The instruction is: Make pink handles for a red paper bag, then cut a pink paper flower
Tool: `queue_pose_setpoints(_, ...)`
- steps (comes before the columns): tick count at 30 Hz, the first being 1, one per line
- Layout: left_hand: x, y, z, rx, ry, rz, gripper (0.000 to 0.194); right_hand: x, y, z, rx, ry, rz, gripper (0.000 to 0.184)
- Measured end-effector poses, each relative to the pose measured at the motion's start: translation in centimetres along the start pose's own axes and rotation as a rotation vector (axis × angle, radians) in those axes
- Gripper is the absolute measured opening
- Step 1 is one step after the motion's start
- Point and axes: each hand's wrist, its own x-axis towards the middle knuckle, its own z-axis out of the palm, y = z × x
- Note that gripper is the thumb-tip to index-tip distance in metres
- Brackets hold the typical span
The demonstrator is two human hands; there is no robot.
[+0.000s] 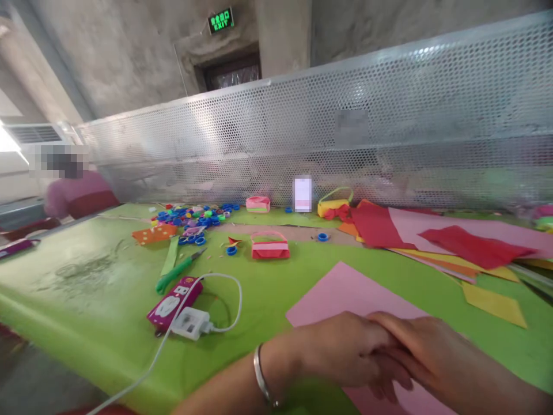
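Over a sheet of pink paper [341, 291] on the green table, my two hands are clasped together. My left hand [341, 349], with a silver bracelet on the wrist, reaches in from the bottom and its fingers curl downward. My right hand [425, 351] comes from the lower right and wraps over the fingers of the left. Between the palms nothing shows; that space is hidden. The pink sheet lies flat beneath both hands, partly covered by them.
Left of the hands lie a purple power strip [194, 288] with a white charger [190, 323], and a green-handled tool [177, 274]. Small bags [270, 248], blue rings [322, 237] and coloured sheets [375, 225] lie farther back, before a perforated metal screen [268, 138]. A person [82, 187] sits at left.
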Motion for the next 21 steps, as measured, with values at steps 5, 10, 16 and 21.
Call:
queue_pose_setpoints(5,0.1,0.2,1.4,0.638,0.293,0.212,0.021,-0.6,-0.8,-1.3,0.170,-0.107,0.021,0.052)
queue_pose_setpoints(10,0.4,-0.3,1.9,0.808,0.537,0.482,0.025,-0.9,-1.5,-2.4,0.401,-0.154,0.029,0.063)
queue_pose_setpoints(16,-0.3,-0.1,0.6,0.753,0.748,0.674,0.034,-0.2,0.4,-2.4,0.731,0.007,0.013,0.058)
queue_pose_setpoints(21,-2.8,-1.0,-4.4,0.253,1.381,0.264,0.019,0.7,5.4,-3.9,0.879,0.580,0.302,0.027)
